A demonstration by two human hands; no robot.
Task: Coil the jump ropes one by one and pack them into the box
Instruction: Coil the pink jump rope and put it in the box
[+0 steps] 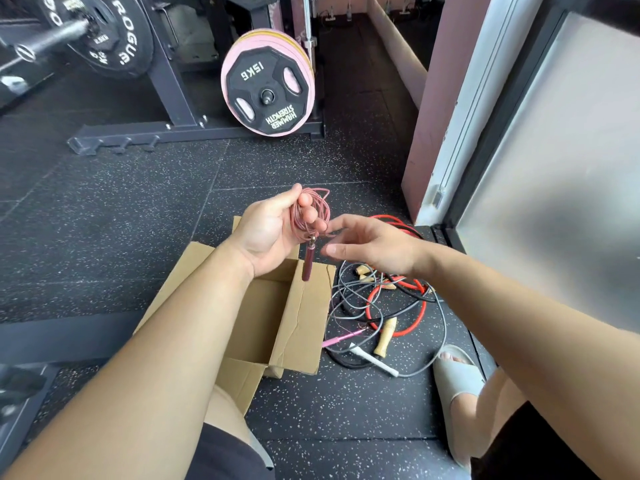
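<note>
Item: pink jump rope (pixel 313 207), coiled, centre of frame, held above the open box (pixel 304 323).
Left hand (pixel 266 233): fingers curled round the coil.
Right hand (pixel 367 244): fingers spread, holding nothing, just beside the loops; contact unclear.
One dark handle (pixel 308 263) dangles free.
Risk: the unsecured loops would likely spring apart on release, and the hanging handle may catch the box wall.
Loose ropes (pixel 381 306): tangled on the floor, lower right.

Left forearm (pixel 156 358) hides much of the box (pixel 298 327).

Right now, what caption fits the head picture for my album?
Left hand holds a coiled pink rope over the open box; more ropes lie tangled beside it.
</note>
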